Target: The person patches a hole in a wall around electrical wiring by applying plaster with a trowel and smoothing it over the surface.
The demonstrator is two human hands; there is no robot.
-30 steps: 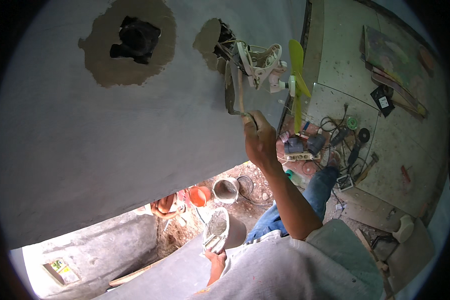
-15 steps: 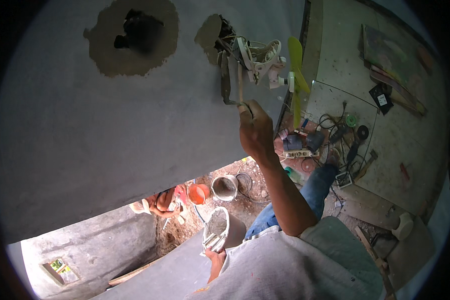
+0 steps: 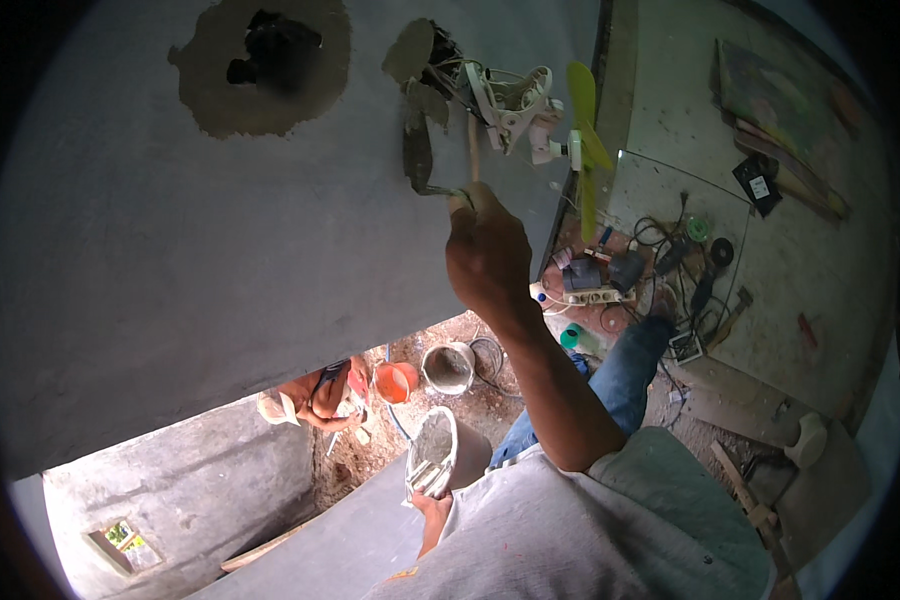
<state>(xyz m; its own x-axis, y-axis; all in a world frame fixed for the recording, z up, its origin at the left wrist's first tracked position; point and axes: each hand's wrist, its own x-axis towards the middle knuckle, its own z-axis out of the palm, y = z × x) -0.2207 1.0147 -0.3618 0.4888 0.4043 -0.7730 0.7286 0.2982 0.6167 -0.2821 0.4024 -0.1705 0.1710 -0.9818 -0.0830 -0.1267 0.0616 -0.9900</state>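
Note:
My right hand [image 3: 487,250] is raised against the grey wall, its fingers wrapped round the handle of a trowel [image 3: 417,155]. The dark blade lies on or close to the wall, just below a rough hole [image 3: 442,45] edged with damp mortar [image 3: 407,50]. Right beside my hand, a small white fan [image 3: 510,105] with yellow-green blades [image 3: 590,150] hangs at that hole, wires running into the opening. Lower down, my left hand [image 3: 433,512] grips the near rim of a pale bucket [image 3: 467,450] of grey mortar, held against my body.
A larger hole ringed with mortar [image 3: 200,70] is at the upper left. Below, a person [image 3: 310,398] works near an orange bucket [image 3: 396,382] and a grey bucket [image 3: 449,369]. Cables, a power strip [image 3: 598,297], a hammer [image 3: 732,318] and boards [image 3: 785,110] lie at the right.
My right hand has moved left and slightly up, carrying the trowel. More of the blade's flat side shows, farther from the fan. My left hand keeps its hold on the bucket.

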